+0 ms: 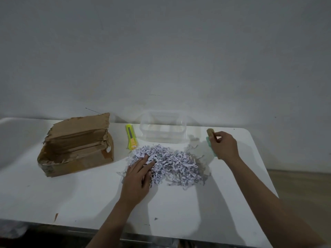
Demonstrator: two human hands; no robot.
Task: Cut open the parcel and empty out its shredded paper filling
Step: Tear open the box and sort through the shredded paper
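left hand (138, 173) rests flat, fingers spread, on the shredded paper (168, 164); right hand (224, 145) fingers curl closed around a green-and-tan block (211, 138).

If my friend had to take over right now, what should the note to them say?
Left hand: flat on the shredded paper heap, gripping nothing.
Right hand: fingers closed on a brown and green object, at the table's right side.
Cardboard parcel: cut open at left, only a few shreds visible inside.
Yellow cutter: lying between parcel and clear tub.
Done: cutting, emptying. Left: check the parcel for leftover shreds.
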